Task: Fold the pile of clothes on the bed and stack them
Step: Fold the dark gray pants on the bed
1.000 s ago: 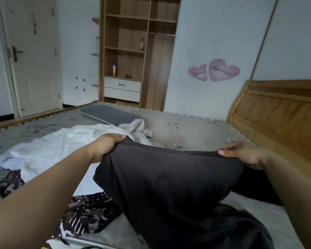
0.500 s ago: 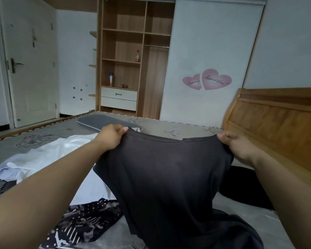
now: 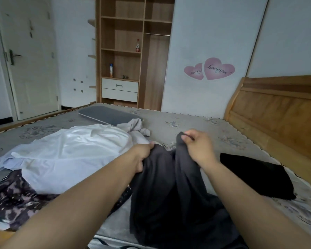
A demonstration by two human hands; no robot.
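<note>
A dark grey garment [image 3: 171, 191] hangs in folds in front of me over the bed. My left hand [image 3: 142, 155] grips its top edge on the left side. My right hand [image 3: 196, 142] pinches the other top corner, close beside the left hand. To the left a white shirt [image 3: 70, 155] lies spread out, with a pale crumpled piece [image 3: 133, 128] behind it. A dark patterned garment [image 3: 16, 200] lies at the near left. A folded black garment [image 3: 255, 175] rests flat on the bed to the right.
The bed's patterned mattress [image 3: 196, 123] stretches ahead, with a grey pillow [image 3: 108, 115] at its far side. A wooden headboard [image 3: 280, 112] stands along the right. Beyond are an open wooden wardrobe [image 3: 133, 51] and a white door [image 3: 29, 56].
My hands held the grey garment stretched wide and raised. They have now come together and lowered, so the garment is gathered into vertical folds.
</note>
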